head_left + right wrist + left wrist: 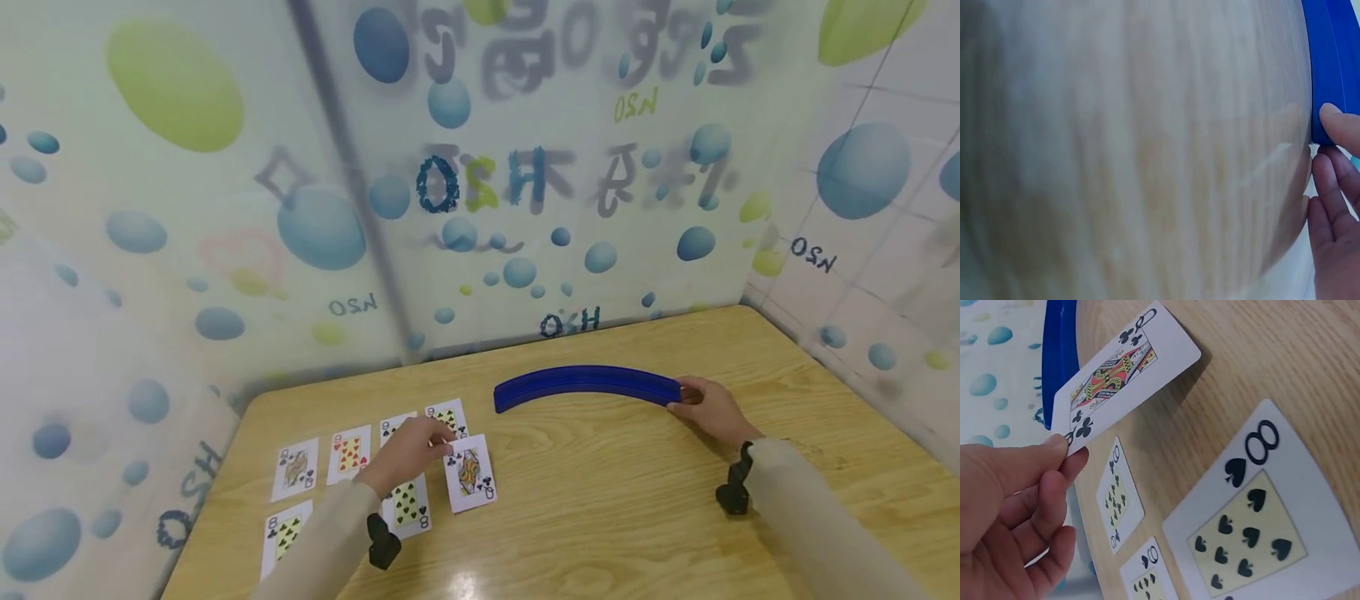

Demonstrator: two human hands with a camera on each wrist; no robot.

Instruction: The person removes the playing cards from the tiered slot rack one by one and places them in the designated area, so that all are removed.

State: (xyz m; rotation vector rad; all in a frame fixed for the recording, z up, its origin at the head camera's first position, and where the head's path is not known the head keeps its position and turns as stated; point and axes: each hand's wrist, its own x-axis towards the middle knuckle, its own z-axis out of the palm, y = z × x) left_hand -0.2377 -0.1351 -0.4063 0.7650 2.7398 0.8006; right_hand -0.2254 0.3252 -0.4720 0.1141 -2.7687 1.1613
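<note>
My left hand (408, 452) pinches a queen of clubs playing card (470, 473) by one corner, between thumb and fingers. In the left wrist view, the queen of clubs (1113, 378) is tilted, face showing, over the wooden table. Under and beside that hand lies an eight of spades (1254, 512). My right hand (711, 407) holds the right end of a curved blue card holder (588, 380) resting on the table. In the right wrist view, the thumb (1339, 127) lies on the blue holder (1334, 62) with fingers at its end.
More cards lie face up at left: a queen of spades (296, 471), a red hearts card (350, 454), an eight of clubs (287, 537) and a clubs card (447, 414). The wooden table (600, 517) meets a bubble-patterned wall (517, 233) behind.
</note>
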